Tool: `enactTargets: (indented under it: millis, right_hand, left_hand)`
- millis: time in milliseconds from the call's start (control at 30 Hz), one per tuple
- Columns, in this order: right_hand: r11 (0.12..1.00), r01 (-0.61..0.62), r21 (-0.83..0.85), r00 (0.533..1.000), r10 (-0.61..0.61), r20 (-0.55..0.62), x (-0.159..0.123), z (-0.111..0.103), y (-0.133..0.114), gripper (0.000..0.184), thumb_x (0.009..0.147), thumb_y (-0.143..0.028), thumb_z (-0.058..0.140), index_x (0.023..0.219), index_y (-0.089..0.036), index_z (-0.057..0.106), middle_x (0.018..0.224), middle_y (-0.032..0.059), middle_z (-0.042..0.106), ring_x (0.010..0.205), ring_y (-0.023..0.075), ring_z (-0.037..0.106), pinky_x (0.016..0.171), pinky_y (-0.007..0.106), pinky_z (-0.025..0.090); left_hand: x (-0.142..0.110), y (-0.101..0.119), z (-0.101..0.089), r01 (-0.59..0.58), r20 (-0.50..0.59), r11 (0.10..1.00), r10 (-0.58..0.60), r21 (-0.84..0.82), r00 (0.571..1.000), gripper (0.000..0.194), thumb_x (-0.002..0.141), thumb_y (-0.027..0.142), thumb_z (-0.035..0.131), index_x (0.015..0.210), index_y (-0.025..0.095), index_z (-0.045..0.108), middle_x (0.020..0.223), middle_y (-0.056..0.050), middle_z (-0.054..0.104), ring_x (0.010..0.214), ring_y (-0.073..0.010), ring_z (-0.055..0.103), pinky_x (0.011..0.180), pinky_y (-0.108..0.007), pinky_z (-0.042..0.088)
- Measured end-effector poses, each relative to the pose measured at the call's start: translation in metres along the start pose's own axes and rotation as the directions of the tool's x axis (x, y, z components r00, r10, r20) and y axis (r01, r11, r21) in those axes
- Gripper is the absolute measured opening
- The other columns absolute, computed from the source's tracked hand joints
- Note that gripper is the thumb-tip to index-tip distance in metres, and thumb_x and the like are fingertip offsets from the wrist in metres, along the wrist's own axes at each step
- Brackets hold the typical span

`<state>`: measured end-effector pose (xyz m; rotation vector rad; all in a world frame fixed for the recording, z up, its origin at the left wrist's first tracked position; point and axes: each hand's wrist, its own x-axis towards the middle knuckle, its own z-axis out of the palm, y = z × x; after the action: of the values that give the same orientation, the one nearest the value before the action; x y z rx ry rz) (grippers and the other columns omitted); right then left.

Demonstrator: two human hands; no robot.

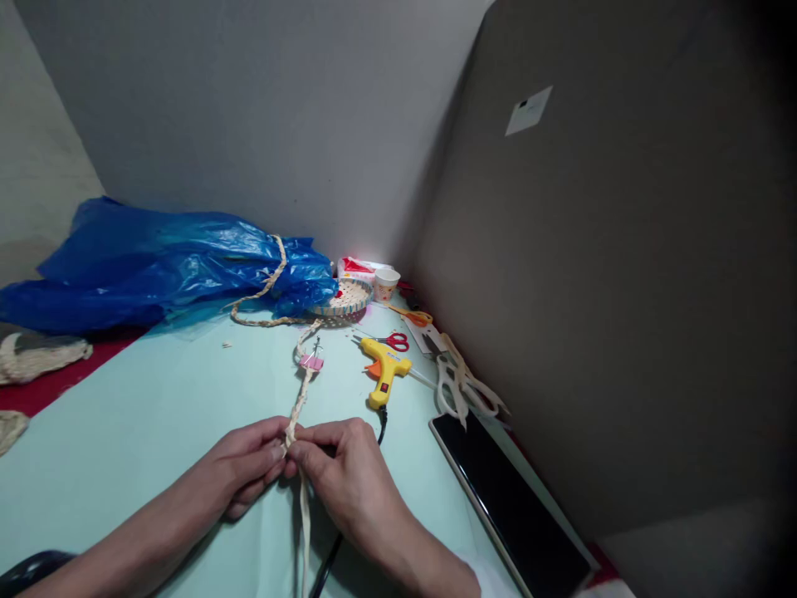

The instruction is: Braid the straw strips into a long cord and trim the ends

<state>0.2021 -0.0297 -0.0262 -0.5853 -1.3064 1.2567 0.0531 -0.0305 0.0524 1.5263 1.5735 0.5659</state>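
A pale, straw-coloured braided cord (300,402) runs away from me across the light green table cover. My left hand (252,461) pinches its near end from the left. From the right, my right hand (349,473) grips the same spot between thumb and forefinger, and the two hands nearly touch. Loose strands (305,531) hang from the pinch toward the table's near side. Farther along, a pink binder clip (312,363) is clamped on the braid. Beyond the clip the cord continues to the blue plastic bag (180,266) and loops over it.
A yellow glue gun (387,370) lies right of the braid, its black cable passing under my right hand. Red scissors (397,341), white-handled scissors (457,386) and a dark-screened phone or tablet (510,507) lie along the right. A woven basket (352,299) and paper cup (386,284) stand behind.
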Motion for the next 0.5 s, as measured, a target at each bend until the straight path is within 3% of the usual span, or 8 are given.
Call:
enactTargets:
  millis: [67,267,400,500]
  right_hand:
    - [0.994,0.042,-0.099,0.999,-0.044,-0.011,-0.003,0.0,-0.002,0.027,0.088,-0.017,0.054,0.078,-0.017,0.08,0.065,0.0007,0.067,0.061,0.0122,0.052,0.061,0.022,0.036]
    - [0.962,0.082,-0.261,0.994,-0.1,-0.054,-0.007,0.0,-0.008,0.028,0.091,-0.014,0.054,0.065,-0.017,0.066,0.058,-0.0029,0.059,0.055,0.0093,0.046,0.059,0.021,0.032]
    - [0.936,0.081,-0.343,0.994,-0.099,-0.036,-0.008,0.001,-0.007,0.028,0.092,-0.015,0.052,0.068,-0.018,0.065,0.064,-0.0008,0.066,0.059,0.0105,0.054,0.06,0.022,0.033]
    - [0.868,0.076,-0.491,0.995,-0.101,-0.025,-0.009,0.003,-0.005,0.026,0.093,-0.016,0.051,0.071,-0.019,0.065,0.067,0.0019,0.07,0.06,0.0128,0.058,0.058,0.025,0.031]
  left_hand:
    - [0.001,0.0,0.001,0.021,0.005,1.0,-0.021,-0.008,1.0,0.035,0.073,0.05,0.07,0.085,0.019,0.061,0.053,0.01,0.041,0.041,-0.0032,0.013,0.038,-0.019,0.007]
    - [-0.012,0.013,0.014,-0.06,-0.154,0.998,0.064,0.034,0.986,0.033,0.069,0.049,0.067,0.081,0.019,0.062,0.053,0.008,0.043,0.047,-0.0076,0.023,0.045,-0.021,0.017]
    - [-0.01,0.01,0.014,-0.05,-0.137,0.997,0.057,0.05,0.989,0.03,0.068,0.045,0.072,0.077,0.019,0.062,0.059,0.006,0.047,0.049,-0.0078,0.025,0.046,-0.022,0.017]
    - [-0.004,0.002,0.008,-0.043,-0.138,0.995,0.054,0.086,0.989,0.032,0.064,0.046,0.076,0.069,0.019,0.06,0.057,0.006,0.044,0.049,-0.009,0.028,0.046,-0.022,0.02]
